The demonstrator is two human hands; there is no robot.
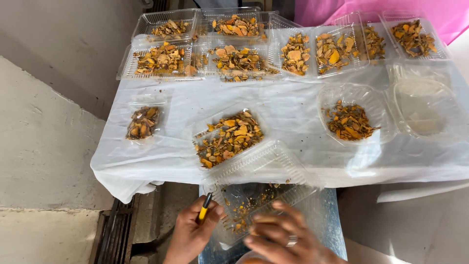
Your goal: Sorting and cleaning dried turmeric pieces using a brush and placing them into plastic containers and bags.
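Broadly, a white-covered table [293,117] carries clear trays of orange-yellow dried slices [229,137] along its far edge and middle. Below its near edge, both hands support an open clear clamshell tray [259,195] of slices. Left hand [191,233] also pinches a yellow-black pen [204,209]; right hand [283,237], fingers spread, presses the tray.

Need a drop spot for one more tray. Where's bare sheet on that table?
Bare white sheet runs between the back row of trays and the open tray, plus the strip between that tray and the small packet. The back edge is packed; the right end holds the round containers.
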